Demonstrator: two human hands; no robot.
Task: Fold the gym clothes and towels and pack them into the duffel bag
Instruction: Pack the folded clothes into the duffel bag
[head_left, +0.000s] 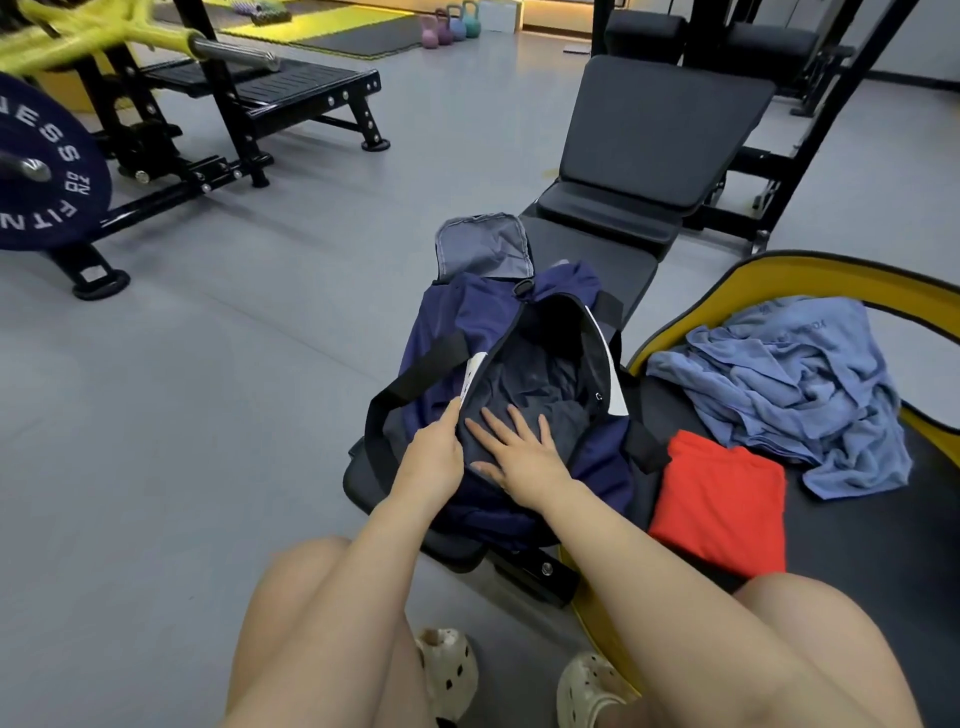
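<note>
Grey gym floor (182, 389) lies wide and bare on your left, bounded at the far left by a black rack holding a navy weight plate (36, 171), cut off by the frame edge. Ahead of your knees, the navy duffel bag (457, 322) sits on the near end of a black bench (660, 156), its zip mouth gaping and its end flap turned up. Your left hand (434, 452) pinches the near-left rim of the opening, fingers closed on the fabric. Just beside it, your right hand (519, 452) lies flat with fingers spread, pressing a dark folded garment (524, 379) inside the bag; what lies beneath it is too dark to make out. Rightward, a folded red garment (722, 504) rests on a black, yellow-edged pad (737, 280), touching the bag's side strap. Beyond it, a crumpled blue towel (789, 384) lies unfolded, near the pad's far edge. Pastel kettlebells (449, 26) stand well apart at the back.
</note>
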